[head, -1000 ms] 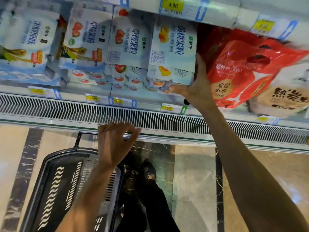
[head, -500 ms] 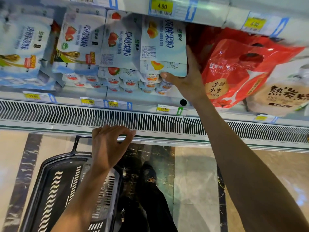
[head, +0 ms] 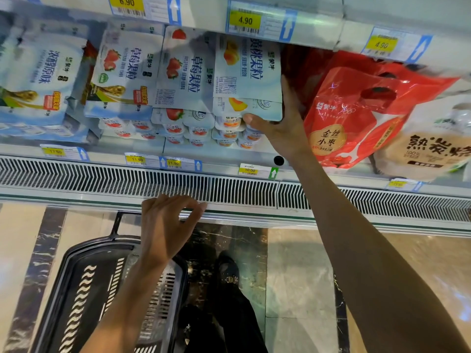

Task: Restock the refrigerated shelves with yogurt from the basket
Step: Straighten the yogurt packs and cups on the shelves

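Peach yogurt pack (head: 248, 70) — lengthwise upright, label outward

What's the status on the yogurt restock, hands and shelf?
Right hand holds stacked peach yogurt packs at their right front corner, on the shelf. Left hand empty, over black basket. Red bag close beside right hand; nothing blocking.
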